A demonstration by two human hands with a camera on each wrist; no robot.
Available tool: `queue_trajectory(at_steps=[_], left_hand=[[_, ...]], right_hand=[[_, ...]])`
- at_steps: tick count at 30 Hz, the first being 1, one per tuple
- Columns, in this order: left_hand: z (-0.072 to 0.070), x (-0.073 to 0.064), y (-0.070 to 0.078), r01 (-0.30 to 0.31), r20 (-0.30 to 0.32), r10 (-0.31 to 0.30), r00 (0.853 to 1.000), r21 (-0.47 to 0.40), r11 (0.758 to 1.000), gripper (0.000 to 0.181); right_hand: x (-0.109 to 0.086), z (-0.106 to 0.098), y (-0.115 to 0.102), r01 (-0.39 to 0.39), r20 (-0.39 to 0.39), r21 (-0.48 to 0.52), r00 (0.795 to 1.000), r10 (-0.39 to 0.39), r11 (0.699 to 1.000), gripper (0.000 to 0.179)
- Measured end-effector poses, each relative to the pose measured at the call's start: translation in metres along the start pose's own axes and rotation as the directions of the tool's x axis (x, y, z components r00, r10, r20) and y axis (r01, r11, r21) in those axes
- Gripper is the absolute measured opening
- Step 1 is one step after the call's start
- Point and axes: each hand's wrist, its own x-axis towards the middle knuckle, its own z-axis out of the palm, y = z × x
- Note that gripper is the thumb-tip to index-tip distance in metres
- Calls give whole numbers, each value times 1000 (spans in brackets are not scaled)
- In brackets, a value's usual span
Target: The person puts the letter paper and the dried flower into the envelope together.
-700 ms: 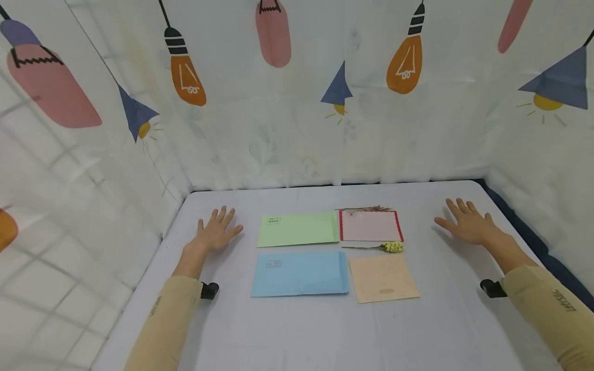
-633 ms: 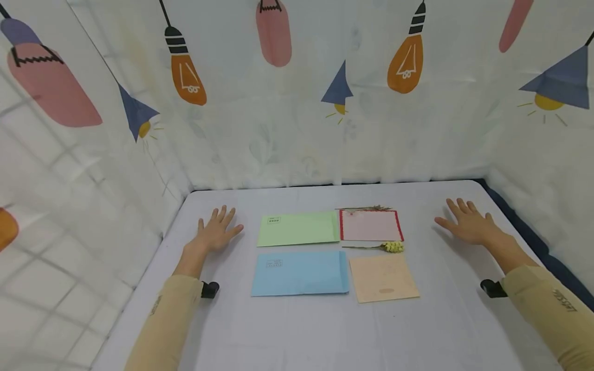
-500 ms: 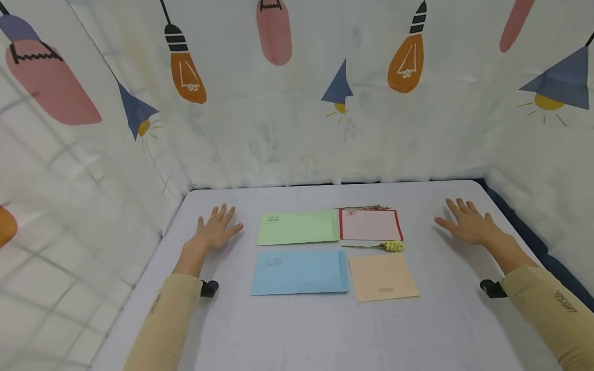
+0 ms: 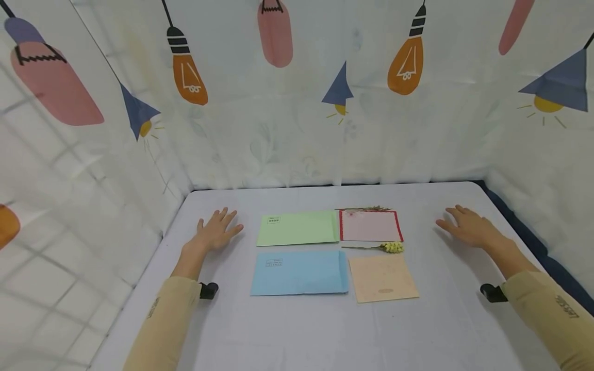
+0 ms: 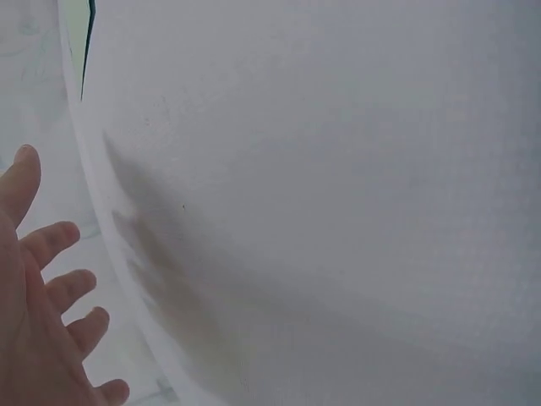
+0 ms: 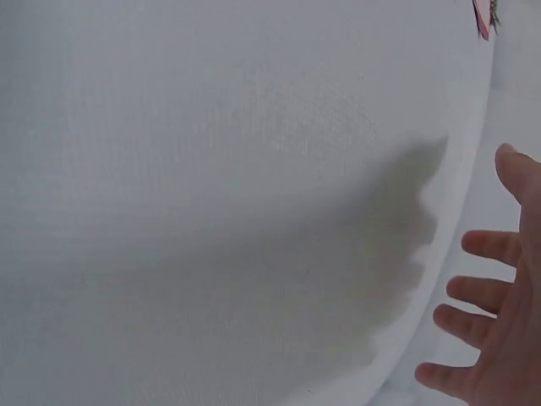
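My left hand (image 4: 213, 233) is held over the table's left side, fingers spread and holding nothing. Nearest to it lies a green envelope (image 4: 297, 229), with a blue envelope (image 4: 299, 273) in front of that. Over on the right side, my right hand (image 4: 471, 229) also holds nothing. Left of it lies a pink card with a red border (image 4: 370, 225). A thin dried sprig (image 4: 371, 208) runs along the card's back edge, and a yellow flower on a stem (image 4: 392, 247) along its front edge. A peach envelope (image 4: 384, 279) lies in front of the flower.
A white cloth covers the table (image 4: 297, 335). Around the back and sides hang white curtains (image 4: 278, 129) printed with lamps and bulbs. A black wrist mount (image 4: 209, 291) sticks out by the left sleeve, another black mount (image 4: 493, 292) by the right one.
The fingers of my right hand have dipped and drawn closer together. My left hand and the paper things stay where they were.
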Motion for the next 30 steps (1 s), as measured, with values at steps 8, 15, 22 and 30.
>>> queue_trajectory(at_steps=[8,15,22,30], left_hand=[[2,-3,0,6,-16,-6,1000,8,1000,77],[9,-3,9,1,-16,-1,1000,-3,1000,74],[9,-8,24,-42,-30,42,999,3,999,73],[11,-15,47,-81,-60,81,995,-2,997,70]], right_hand=[[-1,6,-2,61,-132,52,990,-54,997,52],[-5,11,-15,102,-220,133,973,-71,986,41],[-10,14,-38,111,-266,197,962,-56,974,40],[-13,24,-56,158,-332,246,941,-71,956,32]])
